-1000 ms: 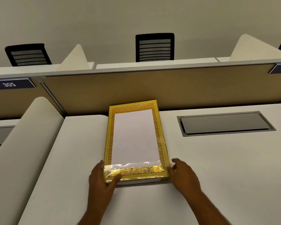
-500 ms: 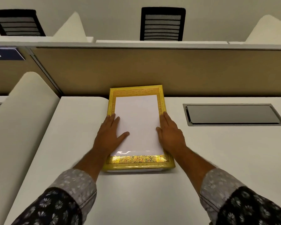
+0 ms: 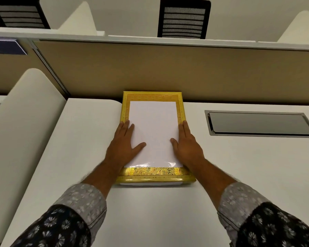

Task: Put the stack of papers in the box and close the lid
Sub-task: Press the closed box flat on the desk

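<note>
- I have both hands laid flat on the lid (image 3: 152,172) of the yellow box (image 3: 155,180), which sits on the counter (image 3: 239,175) with its far end against the tan partition (image 3: 168,68).
- My left hand (image 3: 122,148) has its fingers (image 3: 125,127) stretched out, close together, along the left gold border, thumb splayed inward onto the white panel; it grips nothing, only presses down.
- My right hand (image 3: 187,147) mirrors it on the right border, fingers (image 3: 185,129) straight and together, thumb also turned inward, nothing held.
- I judge the hands sit over the long edges because that is where a lid needs pushing to seat on the base; the palms spread the load so the lid goes down level.
- The stack of papers (image 3: 152,132): the white sheet between my thumbs seems to show through a glossy window in the lid, so the papers are probably inside, beneath my palms. The glare near my wrists suggests a film, though I cannot be sure it is not a printed panel.
- A thin pale strip shows under the near edge of the lid, nearer me than my wrists; I take it for the base, which may mean the near end is not fully seated.
- Beyond my fingertips the far border lies untouched, and to the right of my right fingers a grey hatch (image 3: 259,124) is set in the counter, well apart.
</note>
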